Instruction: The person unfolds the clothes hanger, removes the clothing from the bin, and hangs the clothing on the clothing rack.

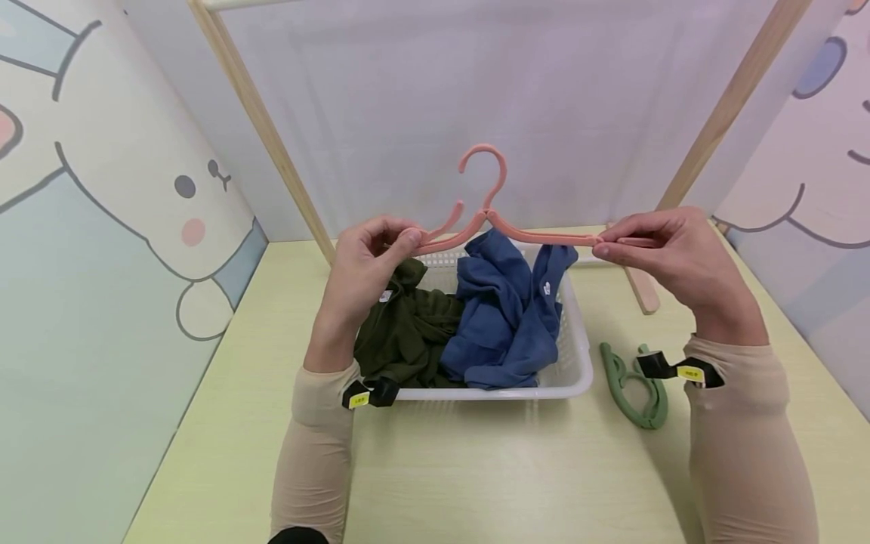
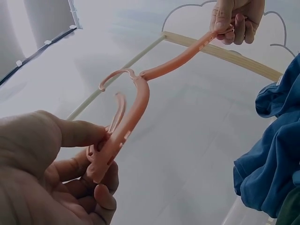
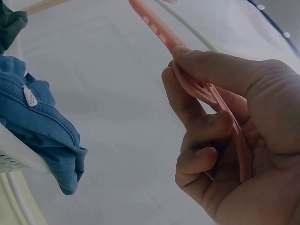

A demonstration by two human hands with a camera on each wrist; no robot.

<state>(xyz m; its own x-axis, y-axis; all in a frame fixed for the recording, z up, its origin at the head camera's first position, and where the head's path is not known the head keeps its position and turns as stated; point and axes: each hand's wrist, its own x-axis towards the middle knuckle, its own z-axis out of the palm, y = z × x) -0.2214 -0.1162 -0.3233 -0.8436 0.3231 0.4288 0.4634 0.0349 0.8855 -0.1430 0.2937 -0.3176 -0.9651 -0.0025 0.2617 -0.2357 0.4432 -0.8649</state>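
Observation:
A pink folding clothes hanger (image 1: 537, 236) is held up over the basket, its hook pointing upward. My left hand (image 1: 367, 261) pinches its left end between thumb and fingers; a short pink side piece stands up beside that arm. At the other end my right hand (image 1: 669, 253) grips the hanger's tip, and in the right wrist view a thin pink strip (image 3: 241, 154) runs back against the palm. Below, a blue garment (image 1: 503, 317) with a small white tag and a dark green garment (image 1: 414, 332) lie crumpled in the white basket (image 1: 581, 366).
A folded green hanger (image 1: 635, 389) lies on the pale table (image 1: 489, 468) right of the basket. Behind stands a rack with wooden posts (image 1: 265, 136) and a wooden foot (image 1: 642, 291). Walls with cartoon drawings rise on both sides.

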